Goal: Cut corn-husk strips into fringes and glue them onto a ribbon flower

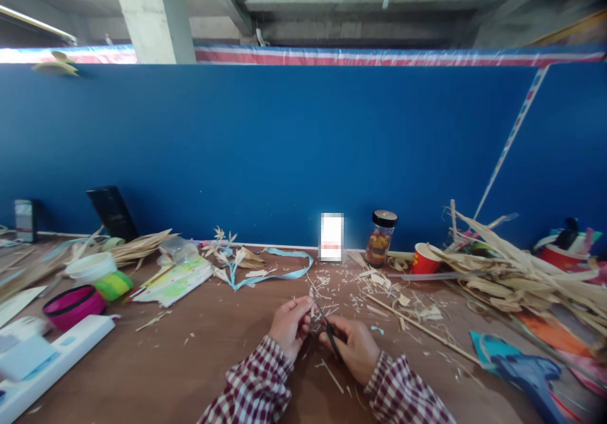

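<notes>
My left hand (289, 328) is closed in a pinch around a thin pale strip (312, 292) that looks like dried husk; most of it is hidden by the fingers. Dark-handled scissors (331, 333) are gripped in my right hand (355, 347), with the blades pointing up and left close to the left fingertips. Whether the blades touch the strip is too small to tell. Small cut scraps (327, 282) of pale husk lie scattered on the brown table (190, 373) around and beyond both hands.
A blue panel (284, 152) stands behind the table. Along it are a lidded jar (379, 241), a red paper cup (425, 258) and a blue ribbon (284, 275). Dried husks (512, 278) and a blue glue gun (528, 373) lie right; a power strip (61, 361) lies left.
</notes>
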Motion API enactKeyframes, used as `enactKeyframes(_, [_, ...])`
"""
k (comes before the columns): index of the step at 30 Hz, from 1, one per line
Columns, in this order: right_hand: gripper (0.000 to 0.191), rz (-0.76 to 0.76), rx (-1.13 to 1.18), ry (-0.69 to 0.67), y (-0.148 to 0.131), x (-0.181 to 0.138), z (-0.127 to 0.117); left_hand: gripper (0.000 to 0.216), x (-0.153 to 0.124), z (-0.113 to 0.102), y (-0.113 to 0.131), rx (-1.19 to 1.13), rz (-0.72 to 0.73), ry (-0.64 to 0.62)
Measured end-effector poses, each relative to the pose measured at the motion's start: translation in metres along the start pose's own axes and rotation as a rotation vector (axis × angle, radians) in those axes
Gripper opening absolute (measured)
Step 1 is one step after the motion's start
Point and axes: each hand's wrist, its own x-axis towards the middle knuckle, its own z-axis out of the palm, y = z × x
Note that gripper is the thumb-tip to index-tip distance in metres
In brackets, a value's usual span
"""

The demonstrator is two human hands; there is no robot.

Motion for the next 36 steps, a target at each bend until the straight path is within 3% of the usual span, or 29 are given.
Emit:
enactKeyframes(20, [0.028,0.085,0.076,0.038,-0.0051,0.0025,0.0017,0.005,0.0048,-0.0036,-0.0016,0.021,0.014,0.03])
enactKeyframes(28, [0.021,0.0,0.009,0.035,-0.0031,0.0014,-0.0018,0.009,0.005,-0.0035,-0.0031,0.015,0.046,0.065])
enactKeyframes(36, [0.025,0.04,0.085,0.044,-0.0009,0.0021,0.0,0.013,0.0041,-0.0041,0.0051,-0.072,0.051,0.006])
